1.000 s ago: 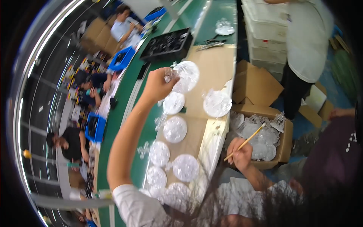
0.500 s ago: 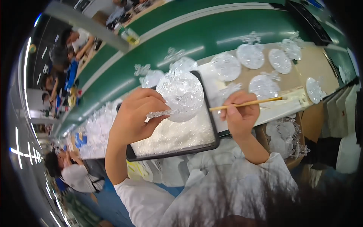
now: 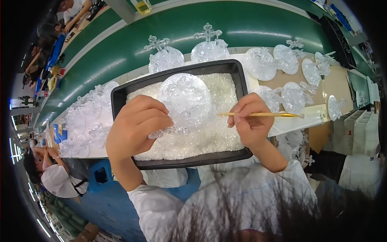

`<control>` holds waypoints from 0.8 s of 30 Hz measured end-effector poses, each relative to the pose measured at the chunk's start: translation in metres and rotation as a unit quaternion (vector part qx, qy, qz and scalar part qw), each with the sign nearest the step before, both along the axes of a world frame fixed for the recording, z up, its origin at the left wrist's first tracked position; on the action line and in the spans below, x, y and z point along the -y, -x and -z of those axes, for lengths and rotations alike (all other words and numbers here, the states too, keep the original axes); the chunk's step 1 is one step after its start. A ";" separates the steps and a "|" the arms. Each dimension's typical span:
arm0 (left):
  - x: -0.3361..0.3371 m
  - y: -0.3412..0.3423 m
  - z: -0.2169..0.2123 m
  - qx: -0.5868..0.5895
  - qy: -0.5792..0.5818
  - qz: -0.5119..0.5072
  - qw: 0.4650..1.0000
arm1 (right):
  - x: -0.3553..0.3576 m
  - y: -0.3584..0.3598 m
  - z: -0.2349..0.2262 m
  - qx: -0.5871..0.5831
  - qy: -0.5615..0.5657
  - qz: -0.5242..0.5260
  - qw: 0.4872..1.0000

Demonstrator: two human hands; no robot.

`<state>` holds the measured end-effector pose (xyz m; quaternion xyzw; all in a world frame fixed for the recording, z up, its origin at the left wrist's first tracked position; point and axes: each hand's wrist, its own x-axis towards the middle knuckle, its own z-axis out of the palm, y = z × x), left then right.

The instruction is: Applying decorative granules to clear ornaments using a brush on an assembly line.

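- Your left hand [image 3: 139, 125] is closed on the clear ornament at the lower left of a round clear piece [image 3: 184, 101], held over the granule-filled tray; you cannot be told from this view whether it touches the granules.
- Your right hand [image 3: 252, 121] grips a thin brush [image 3: 262, 114], bristles pointing right, handle end near the round piece.
- The black tray [image 3: 189, 163] holds whitish granules [image 3: 201, 141]; your left hand and the round piece cover part of them.
- Behind the tray, two discs with clear crosses [image 3: 209, 50] sit beside the green bench surface [image 3: 262, 28].
- More clear discs [image 3: 293, 97] lie to the right; clear pieces [image 3: 84, 117] crowd the left.
- A black bin [image 3: 338, 42] stands at the far right; a blue stool [image 3: 99, 176] is below, beside a seated co-worker [image 3: 56, 181].
- Dark hair overlaps the lower edge.
- Print on another co-worker's white top [image 3: 75, 9], upper left, is too small to read.
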<state>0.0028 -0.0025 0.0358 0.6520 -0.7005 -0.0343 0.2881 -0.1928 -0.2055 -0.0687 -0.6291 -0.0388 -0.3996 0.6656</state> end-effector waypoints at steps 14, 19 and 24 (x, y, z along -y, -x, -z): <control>-0.003 -0.009 0.012 -0.006 -0.012 0.074 0.997 | 0.000 -0.006 0.000 -0.098 0.004 -0.007 0.995; -0.002 -0.008 0.010 -0.002 -0.005 0.080 0.997 | 0.001 -0.005 0.001 -0.084 0.015 -0.014 0.996; -0.002 -0.004 0.008 -0.007 -0.002 0.075 0.997 | 0.001 -0.004 0.002 -0.075 0.021 -0.010 0.997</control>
